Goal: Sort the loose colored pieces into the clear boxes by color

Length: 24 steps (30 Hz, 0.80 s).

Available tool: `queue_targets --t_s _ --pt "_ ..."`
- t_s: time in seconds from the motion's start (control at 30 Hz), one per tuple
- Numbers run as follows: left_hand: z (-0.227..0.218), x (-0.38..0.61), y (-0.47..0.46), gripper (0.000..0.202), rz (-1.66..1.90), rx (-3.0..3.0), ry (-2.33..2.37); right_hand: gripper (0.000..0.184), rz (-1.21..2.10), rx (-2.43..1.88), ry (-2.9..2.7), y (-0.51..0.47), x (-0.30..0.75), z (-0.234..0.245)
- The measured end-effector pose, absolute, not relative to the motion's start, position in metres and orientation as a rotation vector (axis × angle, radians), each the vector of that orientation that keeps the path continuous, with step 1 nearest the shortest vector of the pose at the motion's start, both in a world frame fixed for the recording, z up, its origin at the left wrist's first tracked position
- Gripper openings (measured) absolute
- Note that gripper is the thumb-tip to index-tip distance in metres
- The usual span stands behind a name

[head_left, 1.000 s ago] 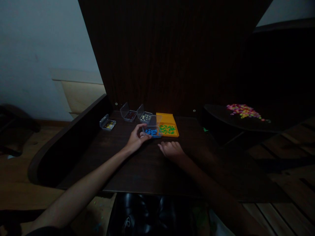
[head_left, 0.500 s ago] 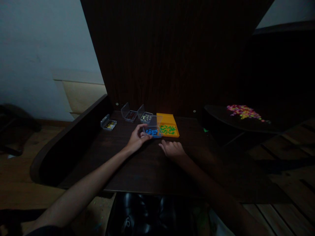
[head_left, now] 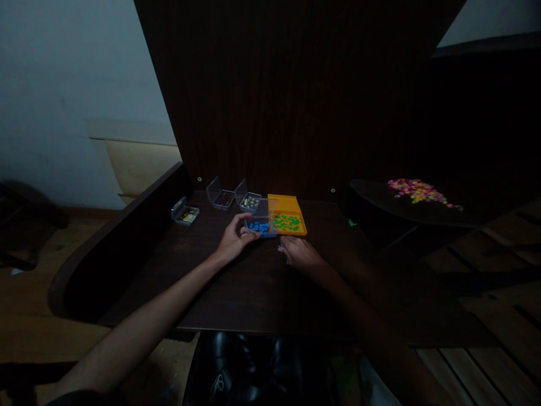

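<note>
My left hand (head_left: 236, 234) grips the left side of a clear plastic box (head_left: 273, 233) with its lid raised, its thumb along the front. Small blue pieces (head_left: 261, 226) lie inside that box. Just right of it and nearer to me, my right hand (head_left: 299, 251) is closed, knuckles up. Bits of blue show at its fingertips, so it holds a few small blue pieces (head_left: 281, 247); their exact shape is too small to make out. An open yellow box (head_left: 285, 203) holding small green pieces (head_left: 287, 222) touches or nearly touches the clear box's right side.
Further clear boxes with raised lids stand on the dark wooden desk (head_left: 236, 293): one with dark red pieces (head_left: 224, 198), one with whitish pieces (head_left: 250, 202), one with yellow pieces (head_left: 187, 215). A pile of pink and yellow bits (head_left: 418, 190) lies on a dark surface at right.
My right hand has shifted slightly right and its fingers have curled in, with blue pieces now showing at them. The left hand keeps its hold on the box.
</note>
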<state>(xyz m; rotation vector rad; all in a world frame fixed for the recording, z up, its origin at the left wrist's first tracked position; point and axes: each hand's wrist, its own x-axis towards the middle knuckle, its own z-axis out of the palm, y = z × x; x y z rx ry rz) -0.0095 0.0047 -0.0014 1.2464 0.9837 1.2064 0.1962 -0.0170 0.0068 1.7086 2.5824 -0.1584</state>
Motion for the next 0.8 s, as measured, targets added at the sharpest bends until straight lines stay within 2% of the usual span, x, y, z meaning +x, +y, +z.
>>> queue_targets --t_s 0.3,0.67,0.73,0.8 --pt "-0.001 -0.009 0.004 0.068 1.2 1.235 0.983 0.015 -0.428 1.702 2.736 -0.005 0.22 0.013" --pt "-0.002 -0.009 0.005 0.068 1.202 1.243 0.981 0.022 -0.489 1.608 2.834 -0.005 0.219 0.011" --pt "-0.003 -0.009 0.005 0.068 1.2 1.238 0.972 0.027 -0.56 1.6 2.834 -0.005 0.223 0.013" --pt "-0.003 -0.009 0.005 0.067 1.197 1.236 0.971 0.04 -0.644 1.577 2.829 -0.005 0.226 0.014"
